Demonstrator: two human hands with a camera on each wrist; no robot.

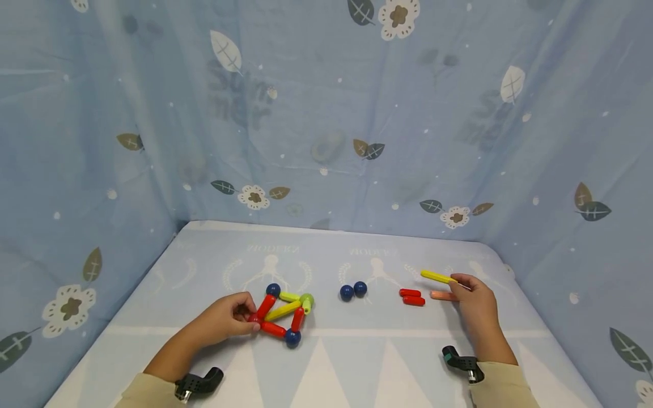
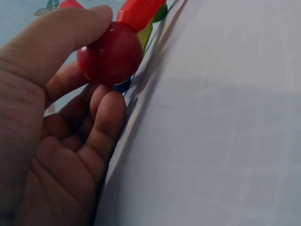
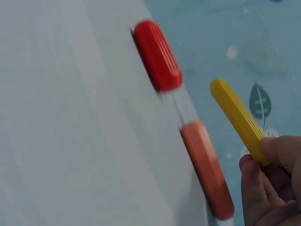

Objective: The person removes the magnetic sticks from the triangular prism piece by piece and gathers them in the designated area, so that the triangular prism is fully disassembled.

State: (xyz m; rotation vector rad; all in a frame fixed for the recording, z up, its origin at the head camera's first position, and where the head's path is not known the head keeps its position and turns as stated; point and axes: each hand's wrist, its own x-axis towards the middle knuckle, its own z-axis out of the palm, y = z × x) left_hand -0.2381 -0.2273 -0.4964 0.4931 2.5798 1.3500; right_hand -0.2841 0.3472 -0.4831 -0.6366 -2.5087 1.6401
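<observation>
My left hand (image 1: 224, 318) grips a red ball (image 2: 110, 54) at the near-left corner of a stick-and-ball frame. Red rods (image 1: 274, 329) and a longer yellow rod (image 1: 283, 311) run out from that ball. Blue balls (image 1: 293, 338) form two other corners, and a yellow-green ball (image 1: 306, 300) with short yellow-green rods forms the right one. Off to the right, my right hand (image 1: 475, 300) pinches one end of a yellow rod (image 3: 239, 120), raised above the table. Below that rod lies an orange rod (image 3: 208, 170).
Two loose blue balls (image 1: 347, 292) sit side by side mid-table. Two short red rods (image 1: 414, 301) lie left of the orange rod. A patterned blue curtain (image 1: 326, 113) encloses the patterned table (image 1: 352, 362) at the back and sides.
</observation>
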